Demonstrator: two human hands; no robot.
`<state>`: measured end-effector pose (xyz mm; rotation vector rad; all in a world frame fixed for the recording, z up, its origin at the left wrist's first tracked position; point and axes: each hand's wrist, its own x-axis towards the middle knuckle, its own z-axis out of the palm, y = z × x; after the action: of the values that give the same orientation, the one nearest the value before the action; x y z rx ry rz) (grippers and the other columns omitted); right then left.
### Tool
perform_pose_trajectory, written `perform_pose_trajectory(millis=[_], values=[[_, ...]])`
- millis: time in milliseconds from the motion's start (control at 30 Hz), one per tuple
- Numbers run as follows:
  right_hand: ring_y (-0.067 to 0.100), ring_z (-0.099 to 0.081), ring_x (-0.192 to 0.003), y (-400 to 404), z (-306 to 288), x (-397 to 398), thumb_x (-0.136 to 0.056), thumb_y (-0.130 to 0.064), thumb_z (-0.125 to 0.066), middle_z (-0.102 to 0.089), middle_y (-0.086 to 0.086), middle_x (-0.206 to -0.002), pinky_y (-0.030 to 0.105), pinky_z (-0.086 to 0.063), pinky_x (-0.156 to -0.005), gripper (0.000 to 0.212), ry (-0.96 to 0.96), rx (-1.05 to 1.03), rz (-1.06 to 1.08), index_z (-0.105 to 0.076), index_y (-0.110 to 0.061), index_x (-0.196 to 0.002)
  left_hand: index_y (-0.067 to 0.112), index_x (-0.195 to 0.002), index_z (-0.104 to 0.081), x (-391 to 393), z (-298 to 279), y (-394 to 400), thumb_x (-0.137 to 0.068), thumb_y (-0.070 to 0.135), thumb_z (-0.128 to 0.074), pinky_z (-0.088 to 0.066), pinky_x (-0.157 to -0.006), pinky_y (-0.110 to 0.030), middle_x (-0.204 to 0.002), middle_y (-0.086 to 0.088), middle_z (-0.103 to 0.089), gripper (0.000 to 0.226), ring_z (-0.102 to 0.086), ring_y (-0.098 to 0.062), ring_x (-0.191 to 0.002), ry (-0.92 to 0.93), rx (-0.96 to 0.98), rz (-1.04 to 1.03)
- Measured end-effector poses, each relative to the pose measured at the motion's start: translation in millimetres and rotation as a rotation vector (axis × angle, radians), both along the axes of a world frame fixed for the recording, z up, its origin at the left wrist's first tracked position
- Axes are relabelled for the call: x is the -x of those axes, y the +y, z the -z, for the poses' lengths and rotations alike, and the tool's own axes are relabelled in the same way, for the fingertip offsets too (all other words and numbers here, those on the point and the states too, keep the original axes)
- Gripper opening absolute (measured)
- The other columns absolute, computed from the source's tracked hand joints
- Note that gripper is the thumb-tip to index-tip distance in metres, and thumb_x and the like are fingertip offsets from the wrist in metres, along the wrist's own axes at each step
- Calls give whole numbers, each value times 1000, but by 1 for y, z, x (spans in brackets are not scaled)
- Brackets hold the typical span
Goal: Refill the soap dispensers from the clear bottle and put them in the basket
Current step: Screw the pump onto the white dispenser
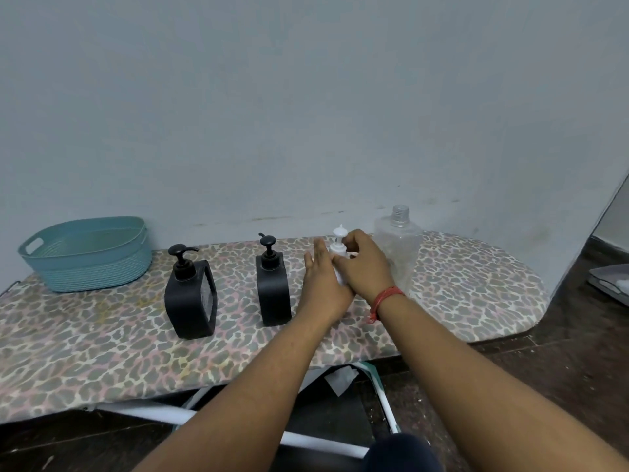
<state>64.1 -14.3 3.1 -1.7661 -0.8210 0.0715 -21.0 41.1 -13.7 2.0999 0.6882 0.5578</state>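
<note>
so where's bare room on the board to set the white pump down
Free: the near strip in front of both black dispensers, and the rounded end right of the clear bottle. Crowded: between the middle dispenser and the bottle, where both hands work.

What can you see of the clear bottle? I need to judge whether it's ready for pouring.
The clear bottle stands upright at the back of the leopard-print board, just right of the right hand. It looks like transparent plastic, broad-shouldered with a threaded neck and no cap on. No liquid level is discernible. Whether the hand touches it cannot be told.
</note>
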Motion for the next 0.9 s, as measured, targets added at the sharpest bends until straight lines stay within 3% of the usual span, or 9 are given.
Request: perform_pose_trajectory(millis=[133,233,300,400,500,667,767,833,900], values=[[-4,-58,-87,6,12,5,-85,-23,-71,-64,-12,-91,8,-43,-71,15,0,-100,29,-57,-27,-90,29,-162,5,-1,5,-1,-101,35,-47,-31,-121,-45,-168,-2,-17,80,-25,-22,-152,-92,42,14],[18,-56,-99,9,18,7,-85,-27,-71,-62,-9,-95,31,-50,-81,18,-70,-105,105,-56,-25,-94,35,-161,3,1,11,0,-104,33,-41,-31,-121,-45,-168,1,-21,72,-29,-19,-150,-103,-28,5],[21,-53,-98,9,21,9,-84,-27,-72,-57,-10,-93,34,-49,-81,21,-112,-114,142,-53,-24,-93,37,-159,7,0,16,3,-104,29,-46,-31,-121,-44,-168,1,-19,77,-28,-19,-150,-81,-107,-5],[19,-50,-96,7,24,10,-84,-27,-73,-51,-13,-90,31,-47,-81,26,-145,-113,157,-49,-25,-93,41,-157,13,0,16,2,-103,41,-41,-30,-121,-44,-168,3,-17,76,-26,-17,-151,-69,-85,-7],[17,-52,-108,7,24,11,-87,-25,-72,-54,-12,-104,27,-46,-89,33,-72,-117,131,-48,-24,-109,40,-157,15,2,15,1,-105,42,-37,-27,-123,-43,-170,6,-10,74,-20,-14,-153,-65,-75,-5],[1,-59,-113,4,22,15,-92,-25,-69,-62,-11,-125,4,-41,-85,58,102,-187,-1,-38,-29,-141,36,-158,18,1,18,5,-105,33,-46,-28,-123,-43,-170,6,-7,83,-20,-16,-153,-62,-108,13],[5,-60,-110,4,23,17,-91,-28,-69,-63,-9,-123,16,-48,-89,59,78,-192,66,-38,-30,-140,42,-160,5,2,12,1,-96,73,-33,-28,-123,-41,-168,7,-18,80,-25,-13,-151,-110,18,19],[6,-62,-108,6,23,18,-90,-28,-70,-63,-7,-121,24,-52,-91,54,77,-204,86,-41,-30,-135,44,-159,-15,-1,13,6,-65,104,-12,-28,-122,-41,-163,9,-32,111,-33,-11,-147,-212,182,-14],[6,-63,-105,7,22,17,-88,-28,-72,-63,-7,-117,26,-54,-89,49,83,-203,96,-44,-30,-128,43,-159,-15,-3,15,7,-67,101,-10,-30,-121,-41,-161,9,-35,108,-36,-11,-146,-217,190,0]])
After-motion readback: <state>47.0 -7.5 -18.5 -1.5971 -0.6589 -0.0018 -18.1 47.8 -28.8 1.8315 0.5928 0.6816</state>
